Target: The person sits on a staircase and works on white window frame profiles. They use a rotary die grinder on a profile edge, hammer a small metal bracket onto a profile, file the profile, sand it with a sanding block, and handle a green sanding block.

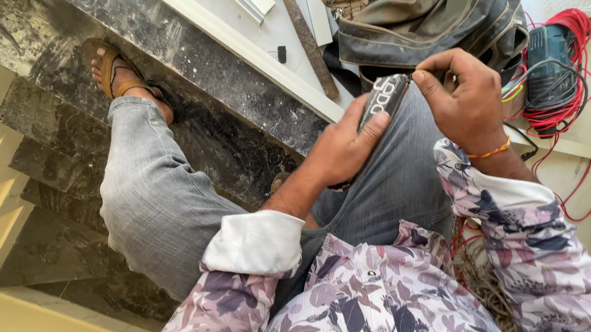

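Left hand (pixel 342 148) grips black flat case (pixel 383 99) from below, bracing it over right knee. Right hand (pixel 464 100) pinches its top end, fingers clenched, likely steadying it. Hammer (pixel 306 35), grey tool bag (pixel 424 8), red cable (pixel 569 67) lie on floor nearby. 1 sandalled foot (pixel 119 74) rests on dark stone step (pixel 188 48).

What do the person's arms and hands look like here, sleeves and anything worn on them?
Both arms wear a floral shirt in pale pink, purple and dark blue, its cuffs turned back to show white lining. The right hand has a thin orange, red and yellow thread band at the wrist. The left hand is bare, without rings or watch.
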